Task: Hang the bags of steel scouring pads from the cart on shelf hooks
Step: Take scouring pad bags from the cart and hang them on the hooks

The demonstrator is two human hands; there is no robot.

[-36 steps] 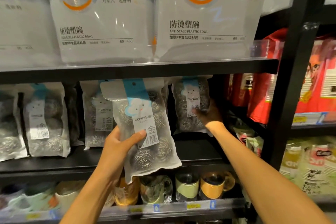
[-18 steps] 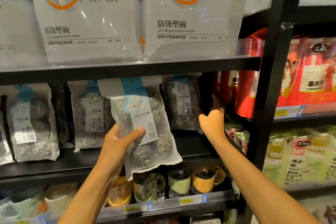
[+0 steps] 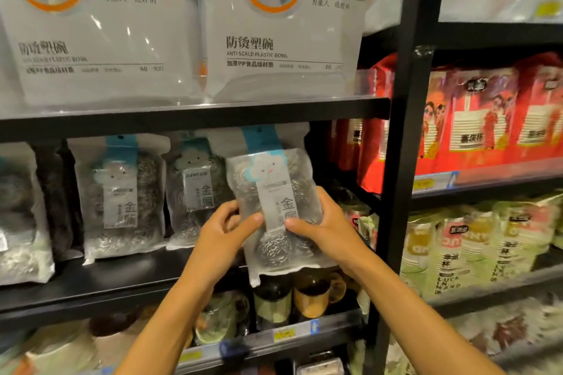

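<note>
So right now we're gripping the bag of steel scouring pads point(image 3: 274, 192) with both hands in the middle of the frame. Our left hand point(image 3: 225, 231) is pinching its left edge with the thumb laid across the front label, and our right hand point(image 3: 323, 231) is doing the same on the right edge. We reckon we're holding it low and by the sides so the top is staying free and flat for the hook. The bag is standing nearly upright, with its blue header tab point(image 3: 259, 138) reaching up just under the black shelf board point(image 3: 195, 117). That's where a hook should be, though we can't see one or tell if the hole is on it yet. Just left and a bit further back, two more hanging bags point(image 3: 122, 198) are dangling by the same blue tabs. So it looks like we're lining ours up as the next one in that row, beside the black upright post point(image 3: 405, 131). Further off, big clear packs of plastic bowls point(image 3: 280, 39) are filling the upper half of the frame, and red packs point(image 3: 481, 119) are sitting at the right. The cart isn't showing anywhere.
</note>
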